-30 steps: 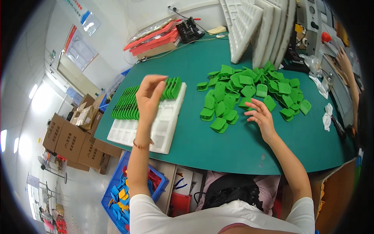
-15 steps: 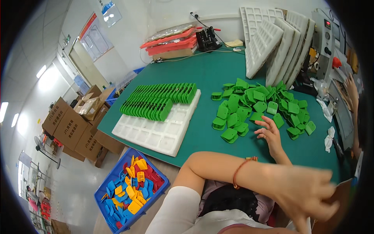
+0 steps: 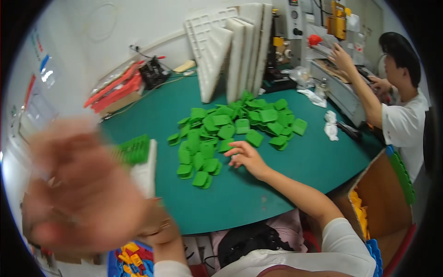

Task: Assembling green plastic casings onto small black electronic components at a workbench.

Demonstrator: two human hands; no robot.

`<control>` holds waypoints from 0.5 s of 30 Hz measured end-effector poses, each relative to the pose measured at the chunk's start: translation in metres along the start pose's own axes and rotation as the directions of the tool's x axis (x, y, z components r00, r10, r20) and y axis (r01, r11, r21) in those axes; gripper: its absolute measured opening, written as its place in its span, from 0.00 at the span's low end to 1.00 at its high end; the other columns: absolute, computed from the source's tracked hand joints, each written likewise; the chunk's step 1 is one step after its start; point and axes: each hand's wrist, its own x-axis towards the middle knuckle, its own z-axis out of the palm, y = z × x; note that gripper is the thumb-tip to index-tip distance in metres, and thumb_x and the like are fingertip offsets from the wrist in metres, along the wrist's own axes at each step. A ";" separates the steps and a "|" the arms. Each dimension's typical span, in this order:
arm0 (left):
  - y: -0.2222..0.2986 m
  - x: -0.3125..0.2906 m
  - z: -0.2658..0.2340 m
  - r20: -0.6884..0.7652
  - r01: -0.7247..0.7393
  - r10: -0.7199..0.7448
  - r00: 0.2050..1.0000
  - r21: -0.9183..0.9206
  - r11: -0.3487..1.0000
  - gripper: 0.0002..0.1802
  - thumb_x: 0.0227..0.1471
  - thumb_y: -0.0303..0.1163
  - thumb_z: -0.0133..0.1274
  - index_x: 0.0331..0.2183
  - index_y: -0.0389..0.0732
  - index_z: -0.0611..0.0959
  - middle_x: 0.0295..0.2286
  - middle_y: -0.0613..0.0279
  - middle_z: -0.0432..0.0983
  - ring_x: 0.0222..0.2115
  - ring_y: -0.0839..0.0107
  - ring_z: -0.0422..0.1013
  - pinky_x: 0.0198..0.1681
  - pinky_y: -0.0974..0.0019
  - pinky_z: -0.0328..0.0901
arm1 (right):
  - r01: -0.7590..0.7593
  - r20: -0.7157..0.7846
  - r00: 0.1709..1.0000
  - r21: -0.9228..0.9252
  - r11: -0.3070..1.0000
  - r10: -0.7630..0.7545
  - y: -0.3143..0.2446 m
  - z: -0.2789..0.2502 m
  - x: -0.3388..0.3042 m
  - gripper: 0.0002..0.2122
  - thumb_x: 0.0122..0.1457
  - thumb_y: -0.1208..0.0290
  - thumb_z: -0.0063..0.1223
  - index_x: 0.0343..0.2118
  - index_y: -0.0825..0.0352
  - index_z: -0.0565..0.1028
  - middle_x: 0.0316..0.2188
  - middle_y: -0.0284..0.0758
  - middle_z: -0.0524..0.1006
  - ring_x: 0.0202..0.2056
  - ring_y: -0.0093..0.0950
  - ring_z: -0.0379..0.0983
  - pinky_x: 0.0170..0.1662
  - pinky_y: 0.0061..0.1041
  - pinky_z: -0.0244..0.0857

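Note:
A heap of flat green plastic pieces lies on the green table. My right hand rests at the near edge of the heap, fingers apart, touching the table with nothing held. My left hand is raised close to the camera, large and blurred; its fingers cannot be made out. Behind it shows part of a white tray with a row of green pieces standing in it.
White trays lean upright at the table's back. Red flat parts lie at the back left. Another person works at a machine on the right. A cardboard box stands at right, a bin of coloured parts below.
My left hand left the tray and swung up in front of the camera. The view turned right, bringing the other person into sight. My right hand stayed by the green heap.

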 end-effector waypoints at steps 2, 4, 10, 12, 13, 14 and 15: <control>0.014 0.020 0.005 -0.169 0.028 -0.044 0.985 -0.094 0.995 0.17 0.46 0.45 0.52 0.35 0.45 0.73 0.29 0.61 0.68 0.29 0.60 0.65 0.39 0.57 0.60 | 0.021 0.023 1.000 -0.024 0.999 -0.020 0.003 0.004 0.003 0.18 0.53 0.74 0.44 0.48 0.67 0.59 0.39 0.38 0.71 0.31 0.23 0.69 0.32 0.19 0.63; 0.079 -0.002 -0.072 -0.219 0.096 -0.154 0.963 -0.256 0.962 0.16 0.46 0.44 0.51 0.35 0.45 0.73 0.29 0.61 0.69 0.29 0.61 0.65 0.38 0.58 0.60 | 0.000 -0.006 1.000 -0.063 0.998 -0.001 0.002 0.000 0.000 0.18 0.53 0.75 0.43 0.48 0.67 0.59 0.39 0.37 0.70 0.31 0.23 0.69 0.33 0.20 0.63; 0.103 -0.024 -0.076 -0.166 0.158 -0.287 0.943 -0.535 0.830 0.15 0.48 0.42 0.49 0.35 0.43 0.73 0.28 0.60 0.70 0.27 0.64 0.67 0.34 0.61 0.63 | 0.000 0.012 1.000 -0.050 0.999 0.001 0.003 0.002 0.001 0.17 0.53 0.76 0.41 0.47 0.68 0.59 0.38 0.35 0.70 0.30 0.21 0.69 0.31 0.19 0.62; 0.100 -0.026 -0.069 -0.148 0.173 -0.322 0.935 -0.602 0.779 0.15 0.48 0.41 0.48 0.35 0.42 0.73 0.28 0.59 0.70 0.26 0.64 0.68 0.33 0.62 0.63 | -0.024 0.008 1.000 -0.080 0.996 0.025 0.005 0.006 0.001 0.17 0.53 0.77 0.41 0.47 0.68 0.59 0.38 0.35 0.70 0.30 0.21 0.69 0.31 0.19 0.62; 0.108 -0.028 -0.071 -0.144 0.174 -0.335 0.931 -0.631 0.756 0.15 0.48 0.41 0.47 0.35 0.42 0.73 0.28 0.59 0.70 0.26 0.65 0.68 0.33 0.63 0.64 | -0.018 0.003 1.000 -0.063 0.998 0.018 0.006 0.008 0.000 0.17 0.53 0.77 0.41 0.47 0.68 0.59 0.38 0.35 0.70 0.30 0.21 0.69 0.31 0.19 0.62; 0.113 -0.034 -0.071 -0.144 0.168 -0.343 0.928 -0.660 0.732 0.15 0.49 0.41 0.47 0.35 0.41 0.73 0.28 0.59 0.71 0.26 0.65 0.68 0.32 0.63 0.64 | -0.013 -0.001 1.000 -0.050 0.999 0.013 0.006 0.006 -0.001 0.17 0.53 0.76 0.41 0.47 0.68 0.59 0.38 0.35 0.70 0.30 0.21 0.69 0.31 0.19 0.62; 0.119 -0.038 -0.073 -0.142 0.163 -0.351 0.925 -0.687 0.709 0.14 0.49 0.40 0.47 0.35 0.41 0.73 0.28 0.58 0.71 0.25 0.66 0.68 0.32 0.64 0.64 | -0.007 -0.004 1.000 -0.036 0.999 0.007 0.005 0.004 -0.001 0.17 0.53 0.76 0.42 0.47 0.68 0.59 0.38 0.35 0.70 0.30 0.21 0.69 0.31 0.19 0.62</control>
